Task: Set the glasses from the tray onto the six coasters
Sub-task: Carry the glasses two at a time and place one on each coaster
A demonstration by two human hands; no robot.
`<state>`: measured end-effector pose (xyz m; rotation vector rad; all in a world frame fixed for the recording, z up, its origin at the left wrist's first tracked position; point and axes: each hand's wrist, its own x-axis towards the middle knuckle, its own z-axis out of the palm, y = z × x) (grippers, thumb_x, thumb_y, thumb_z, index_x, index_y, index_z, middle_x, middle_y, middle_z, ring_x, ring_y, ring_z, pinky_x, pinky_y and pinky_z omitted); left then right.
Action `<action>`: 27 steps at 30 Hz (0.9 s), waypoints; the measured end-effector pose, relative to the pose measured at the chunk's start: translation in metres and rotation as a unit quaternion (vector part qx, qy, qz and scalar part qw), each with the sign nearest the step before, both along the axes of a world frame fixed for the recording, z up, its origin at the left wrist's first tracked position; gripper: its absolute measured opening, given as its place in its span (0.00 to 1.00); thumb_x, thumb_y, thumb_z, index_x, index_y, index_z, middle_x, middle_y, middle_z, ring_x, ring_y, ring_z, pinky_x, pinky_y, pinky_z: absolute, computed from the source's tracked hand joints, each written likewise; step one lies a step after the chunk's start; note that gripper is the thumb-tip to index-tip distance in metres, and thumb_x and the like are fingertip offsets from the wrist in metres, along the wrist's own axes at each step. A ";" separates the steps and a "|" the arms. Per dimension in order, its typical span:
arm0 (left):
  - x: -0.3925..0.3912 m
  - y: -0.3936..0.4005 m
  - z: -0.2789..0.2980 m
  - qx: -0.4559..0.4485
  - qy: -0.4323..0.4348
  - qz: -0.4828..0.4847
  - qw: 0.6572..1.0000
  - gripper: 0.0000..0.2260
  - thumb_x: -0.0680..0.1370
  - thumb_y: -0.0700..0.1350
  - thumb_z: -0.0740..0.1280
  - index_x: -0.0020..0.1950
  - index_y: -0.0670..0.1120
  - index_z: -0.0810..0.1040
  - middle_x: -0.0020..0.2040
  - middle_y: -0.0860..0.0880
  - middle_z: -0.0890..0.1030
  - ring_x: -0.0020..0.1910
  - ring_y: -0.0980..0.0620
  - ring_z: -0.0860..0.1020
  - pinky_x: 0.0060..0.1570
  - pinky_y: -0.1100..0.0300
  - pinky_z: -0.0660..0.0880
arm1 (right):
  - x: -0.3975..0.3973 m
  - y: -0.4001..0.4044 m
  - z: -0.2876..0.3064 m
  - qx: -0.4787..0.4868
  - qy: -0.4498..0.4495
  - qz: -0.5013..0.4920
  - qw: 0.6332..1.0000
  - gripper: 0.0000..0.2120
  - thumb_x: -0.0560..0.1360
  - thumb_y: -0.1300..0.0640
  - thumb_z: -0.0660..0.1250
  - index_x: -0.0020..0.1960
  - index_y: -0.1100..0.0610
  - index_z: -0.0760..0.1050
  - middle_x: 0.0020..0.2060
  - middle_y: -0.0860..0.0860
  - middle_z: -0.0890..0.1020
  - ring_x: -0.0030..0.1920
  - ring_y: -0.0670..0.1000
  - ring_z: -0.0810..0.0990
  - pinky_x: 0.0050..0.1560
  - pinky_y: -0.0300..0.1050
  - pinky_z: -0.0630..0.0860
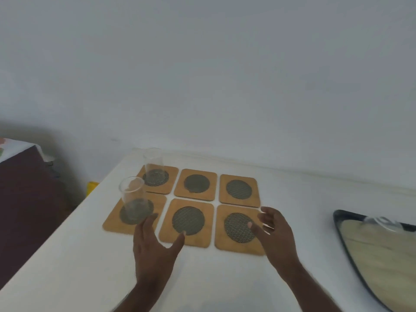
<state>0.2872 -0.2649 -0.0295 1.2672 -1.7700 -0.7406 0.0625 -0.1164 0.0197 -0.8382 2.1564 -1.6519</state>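
Several wooden coasters with dark mesh centres lie in a two-row grid on the white table (67, 262). A clear glass (153, 164) stands on the far left coaster (157, 179). A second clear glass (132, 198) stands on the near left coaster (135, 212). The other coasters, such as the near middle one (188, 221) and the near right one (239, 228), are bare. My left hand (155, 246) hovers just right of the near glass, fingers apart, holding nothing. My right hand (273, 230) is open over the near right coaster's edge. The tray (351, 235) lies at the right edge.
The tray has a dark rim and a pale wooden base, with something clear and blurred (380, 222) at its far end. A white wall rises behind the table. A dark cloth-covered piece of furniture (24, 190) and a yellow object (92, 186) sit left of the table.
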 end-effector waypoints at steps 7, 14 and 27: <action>-0.079 0.057 0.019 -0.020 0.029 -0.137 0.990 0.30 0.67 0.53 0.79 0.64 0.54 0.70 0.61 0.58 0.70 0.61 0.57 0.68 0.61 0.51 0.70 | -0.045 0.074 0.006 -0.004 0.035 -0.072 0.997 0.19 0.70 0.58 0.76 0.58 0.50 0.75 0.50 0.44 0.82 0.53 0.39 0.79 0.51 0.34 0.73; -0.145 0.112 0.031 -0.034 0.017 -0.244 0.969 0.26 0.68 0.54 0.78 0.62 0.56 0.72 0.59 0.58 0.73 0.60 0.56 0.71 0.58 0.55 0.72 | -0.095 0.142 0.014 0.001 0.072 -0.151 0.986 0.15 0.71 0.58 0.75 0.55 0.50 0.76 0.49 0.43 0.81 0.52 0.40 0.79 0.48 0.30 0.72; -0.271 0.198 0.062 -0.068 0.002 -0.410 0.910 0.25 0.71 0.56 0.74 0.66 0.59 0.72 0.62 0.64 0.71 0.63 0.65 0.69 0.61 0.68 0.67 | -0.163 0.230 0.019 0.009 0.182 -0.279 0.943 0.17 0.70 0.61 0.74 0.56 0.53 0.76 0.51 0.46 0.76 0.51 0.51 0.76 0.47 0.45 0.74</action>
